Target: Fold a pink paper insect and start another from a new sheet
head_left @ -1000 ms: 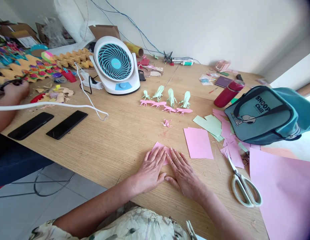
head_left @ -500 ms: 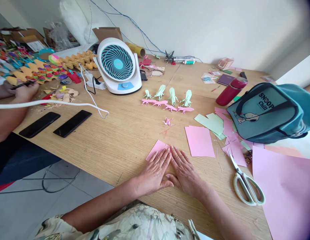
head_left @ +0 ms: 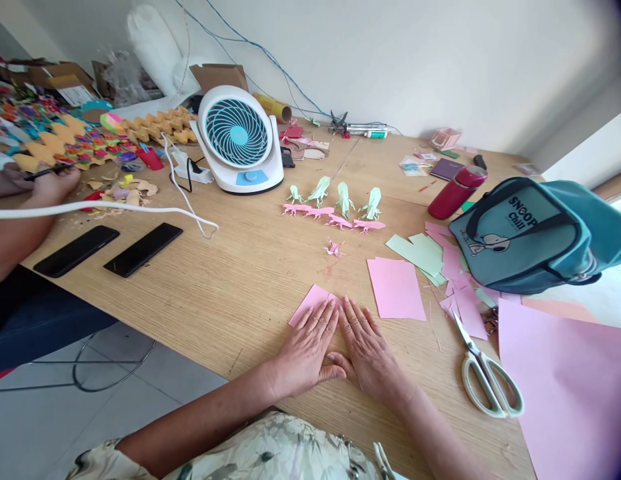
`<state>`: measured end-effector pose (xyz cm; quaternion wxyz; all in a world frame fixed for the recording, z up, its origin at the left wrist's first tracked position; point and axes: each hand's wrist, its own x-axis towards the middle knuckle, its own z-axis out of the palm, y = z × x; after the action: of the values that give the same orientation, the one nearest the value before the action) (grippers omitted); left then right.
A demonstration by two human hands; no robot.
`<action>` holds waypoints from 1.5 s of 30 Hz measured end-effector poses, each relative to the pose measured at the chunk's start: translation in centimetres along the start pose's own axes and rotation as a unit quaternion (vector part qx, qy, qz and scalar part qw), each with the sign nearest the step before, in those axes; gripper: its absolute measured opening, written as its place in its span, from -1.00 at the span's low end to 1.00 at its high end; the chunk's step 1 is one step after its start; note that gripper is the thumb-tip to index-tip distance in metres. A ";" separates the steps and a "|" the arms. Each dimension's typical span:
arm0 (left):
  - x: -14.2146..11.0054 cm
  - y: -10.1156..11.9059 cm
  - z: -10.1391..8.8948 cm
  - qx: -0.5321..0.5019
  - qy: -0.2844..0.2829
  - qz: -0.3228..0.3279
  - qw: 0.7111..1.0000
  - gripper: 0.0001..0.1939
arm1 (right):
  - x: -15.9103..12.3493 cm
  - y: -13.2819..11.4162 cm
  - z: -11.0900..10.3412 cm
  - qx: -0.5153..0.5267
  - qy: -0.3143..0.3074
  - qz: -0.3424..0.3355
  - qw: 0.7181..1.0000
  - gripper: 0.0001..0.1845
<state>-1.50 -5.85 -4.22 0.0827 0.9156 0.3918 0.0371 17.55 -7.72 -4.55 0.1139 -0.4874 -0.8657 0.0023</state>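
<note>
A small piece of pink paper (head_left: 310, 300) lies flat on the wooden table, partly covered by my hands. My left hand (head_left: 306, 347) presses on it with its fingers stretched out flat. Beside it, my right hand (head_left: 366, 350) also lies flat, its fingertips at the paper's right side and its thumb near the left one. Beyond the hands is a small folded pink paper figure (head_left: 335, 247). Farther back stand several pink figures (head_left: 340, 221) and several pale green ones (head_left: 344, 199). A stack of pink sheets (head_left: 396, 288) lies right of my right hand.
Scissors (head_left: 489, 380), paper scraps (head_left: 465, 303) and a large pink sheet (head_left: 565, 380) lie at the right, near a teal bag (head_left: 520, 233) and a red flask (head_left: 455, 193). A fan (head_left: 237, 133) and two phones (head_left: 143, 249) are left. Another person's hand (head_left: 55, 183) holds a pen.
Both hands stay flat on the pink paper, with only a slight shift of the fingers. The whole view has tilted a little, so things sit slightly lower in it.
</note>
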 end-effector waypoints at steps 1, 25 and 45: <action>0.0 0.0 -0.2 -0.009 -0.008 0.001 1.000 0.01 | -0.3 0.0 0.1 -0.003 0.006 0.010 1.000 -0.16; 0.1 -0.2 -1.2 -0.065 -0.022 0.013 0.998 -0.02 | -2.3 -1.2 0.3 -0.027 0.003 0.086 0.996 -0.24; -4.5 -3.2 -3.3 -0.068 -0.060 0.039 0.995 -0.09 | -2.0 -2.9 1.4 -0.076 0.040 0.265 0.960 -0.21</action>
<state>-7.35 -6.51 -1.60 0.1663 0.9231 0.3465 0.0115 15.80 -10.78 -5.98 0.1061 -0.7062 -0.6980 -0.0533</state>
